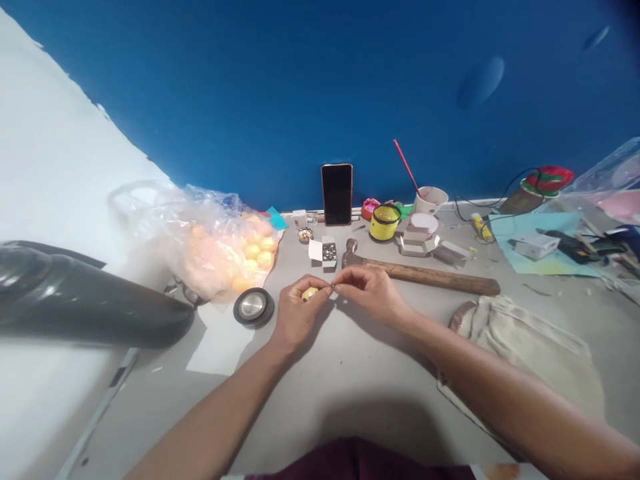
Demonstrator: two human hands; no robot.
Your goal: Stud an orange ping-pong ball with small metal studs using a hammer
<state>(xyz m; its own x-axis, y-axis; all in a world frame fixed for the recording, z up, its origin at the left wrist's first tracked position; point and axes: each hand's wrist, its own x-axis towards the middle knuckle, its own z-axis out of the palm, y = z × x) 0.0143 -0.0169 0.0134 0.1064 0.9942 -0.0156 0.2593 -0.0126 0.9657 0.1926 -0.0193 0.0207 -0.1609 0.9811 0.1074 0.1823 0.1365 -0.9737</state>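
Observation:
My left hand (300, 312) and my right hand (373, 293) meet fingertip to fingertip just above the table. Both are closed in a pinch around something tiny and dark, too small to name. Within the curl of my left fingers shows a small yellow round thing (309, 293); whether it is gripped or lies behind cannot be told. Just beyond my hands stands an open white box (316, 251) full of small shiny metal pieces. A hammer (430, 275) with a wooden handle lies beyond my right hand. Left of my left hand is a round black-rimmed metal disc (253, 307).
A plastic bag of orange and yellow balls (250, 257) lies at left, near a large dark cylinder (90, 297). At the back, a phone (337, 195) leans on the blue wall beside a yellow container (384, 225) and white cup (431, 200). A cream cloth bag (540, 353) lies right.

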